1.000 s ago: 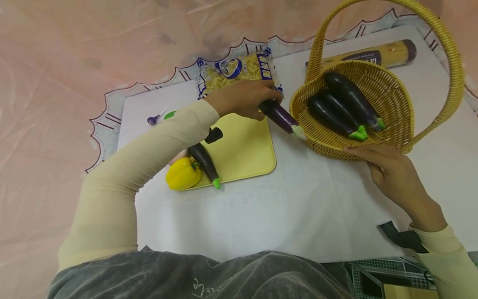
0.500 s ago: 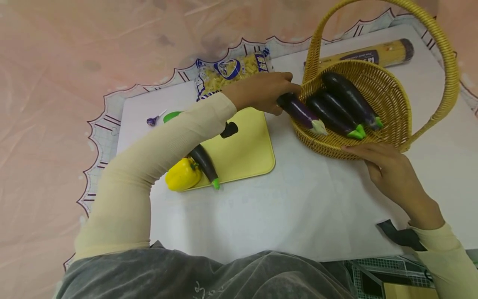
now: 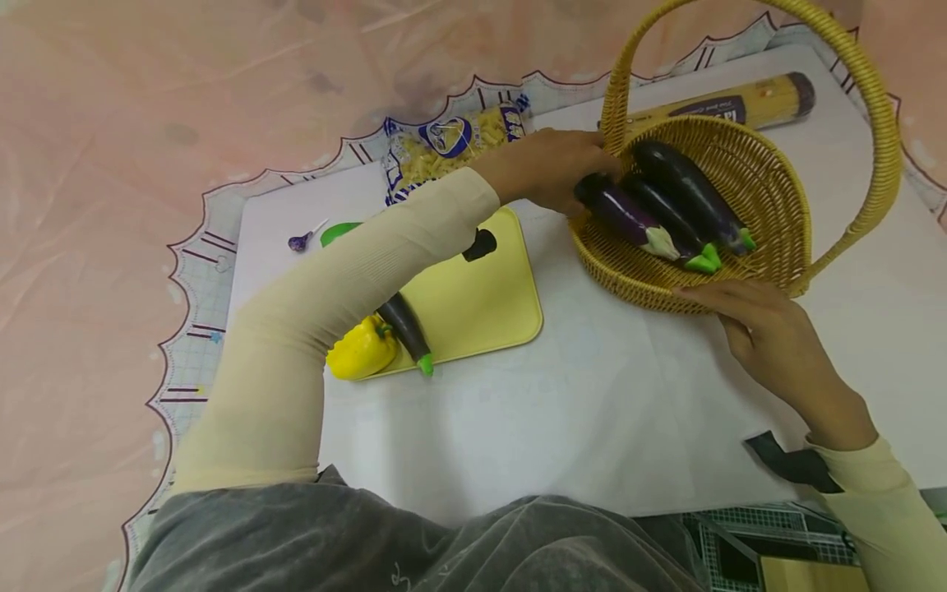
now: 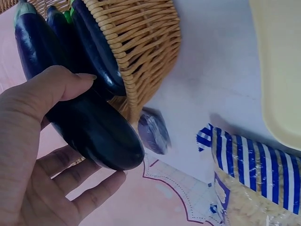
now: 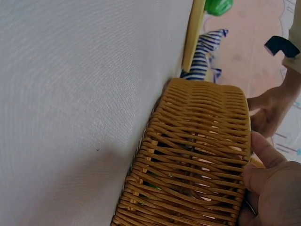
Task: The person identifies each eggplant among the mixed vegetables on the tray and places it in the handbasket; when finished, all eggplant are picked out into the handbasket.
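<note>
My left hand grips a dark purple eggplant by its rounded end, over the left side of the wicker basket. In the left wrist view the thumb lies across this eggplant, with fingers beneath it. Its pale stem end points toward the basket's near side. Two other eggplants with green stems lie inside the basket. My right hand holds the near rim; in the right wrist view its thumb and fingers pinch the woven edge of the basket.
A yellow tray carries another eggplant beside a yellow bell pepper. Behind are a pasta bag and a spaghetti pack. A lollipop and a partly covered green object lie at left. The basket's handle arches high.
My left hand has moved right with the eggplant, from beside the basket to over its inside. The right hand has stayed at the rim.
</note>
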Available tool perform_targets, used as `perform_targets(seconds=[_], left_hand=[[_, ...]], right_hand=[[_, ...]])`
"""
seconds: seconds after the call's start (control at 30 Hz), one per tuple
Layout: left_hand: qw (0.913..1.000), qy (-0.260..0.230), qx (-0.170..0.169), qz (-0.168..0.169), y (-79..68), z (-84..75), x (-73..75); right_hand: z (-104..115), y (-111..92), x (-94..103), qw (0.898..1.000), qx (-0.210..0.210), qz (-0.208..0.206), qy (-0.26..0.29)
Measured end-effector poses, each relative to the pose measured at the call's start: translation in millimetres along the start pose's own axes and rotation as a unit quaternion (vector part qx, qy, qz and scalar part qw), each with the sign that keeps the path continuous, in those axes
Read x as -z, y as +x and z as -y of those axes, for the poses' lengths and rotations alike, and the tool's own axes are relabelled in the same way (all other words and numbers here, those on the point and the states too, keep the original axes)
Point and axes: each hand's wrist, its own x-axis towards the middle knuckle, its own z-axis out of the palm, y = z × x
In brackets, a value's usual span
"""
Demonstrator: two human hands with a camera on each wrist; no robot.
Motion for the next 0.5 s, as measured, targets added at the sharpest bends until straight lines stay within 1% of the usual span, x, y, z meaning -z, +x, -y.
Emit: perform_targets(seconds=[0.23,0.5], left_hand=[[0.9996,0.019,0.004,0.018,12.9,-9.2,4.3],[0.9988,0.042,0.004,0.026,30.1,-16.6,7.6]], right_hand=[[0.4,0.0,0.5,1.0,-0.007,0.004,0.0],[-0.1,-0.4,-0.1,1.0,-0.004,0.0,0.003]])
